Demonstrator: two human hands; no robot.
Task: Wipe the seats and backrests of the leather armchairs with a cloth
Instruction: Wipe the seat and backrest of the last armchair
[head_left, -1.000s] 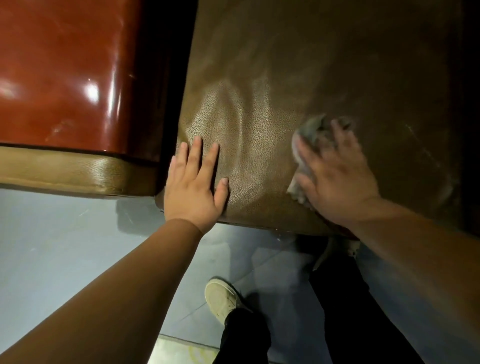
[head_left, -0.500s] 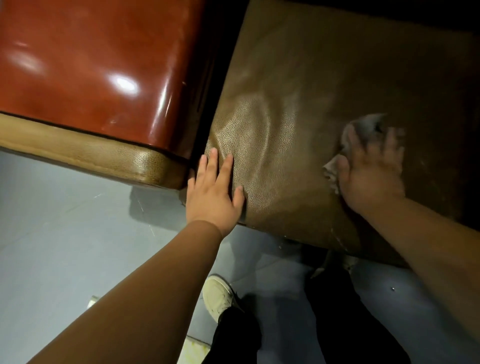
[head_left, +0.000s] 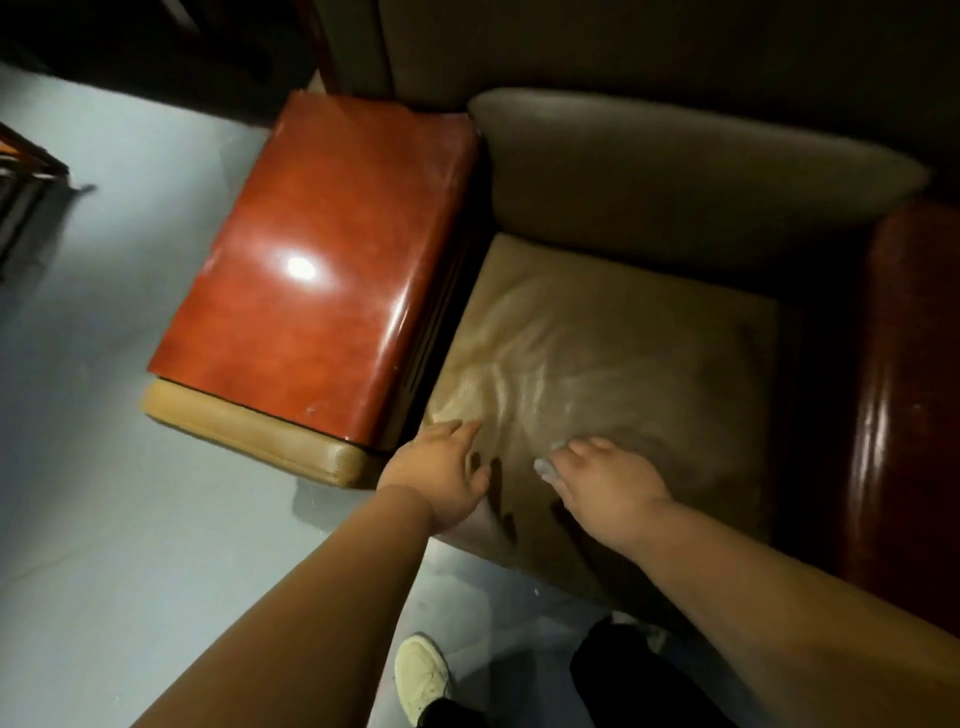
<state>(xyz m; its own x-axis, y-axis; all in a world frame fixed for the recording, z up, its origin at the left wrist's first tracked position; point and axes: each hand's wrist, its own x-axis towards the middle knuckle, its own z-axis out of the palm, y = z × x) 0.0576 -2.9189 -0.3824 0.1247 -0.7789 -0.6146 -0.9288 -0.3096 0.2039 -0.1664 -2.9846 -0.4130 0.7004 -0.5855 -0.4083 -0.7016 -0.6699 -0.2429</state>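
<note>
Cloth: where the right hand (head_left: 605, 480) lies on the seat (head_left: 623, 364), only a pale scrap of the cloth (head_left: 545, 466) shows, poking out from under the fingers on their left side — the rest is hidden beneath the hand.
Right hand: palm down near the seat's front edge, fingers bent over the cloth and holding it against the leather; how tightly they grip it cannot be told.
Left hand (head_left: 441, 480): at the seat's front left corner, just beside the right hand but apart from it, fingers relaxed and a little spread, holding nothing; the blur hides whether it touches the leather or hangs just above.
Seat: tan leather, creased, with a shine across the middle — both hands sit at its near edge, well short of the backrest (head_left: 675, 187).
Backrest: a grey-brown cushion standing behind the seat, in shadow.
Left armrest (head_left: 322, 270): glossy red-brown top with a bright glare spot, tan padding along its front, just left of the left hand.
Right armrest (head_left: 904, 395): the same red-brown, dark, at the right side.
Floor (head_left: 104, 467): pale grey-blue; a light shoe (head_left: 421, 675) and dark trouser legs show below the arms.
</note>
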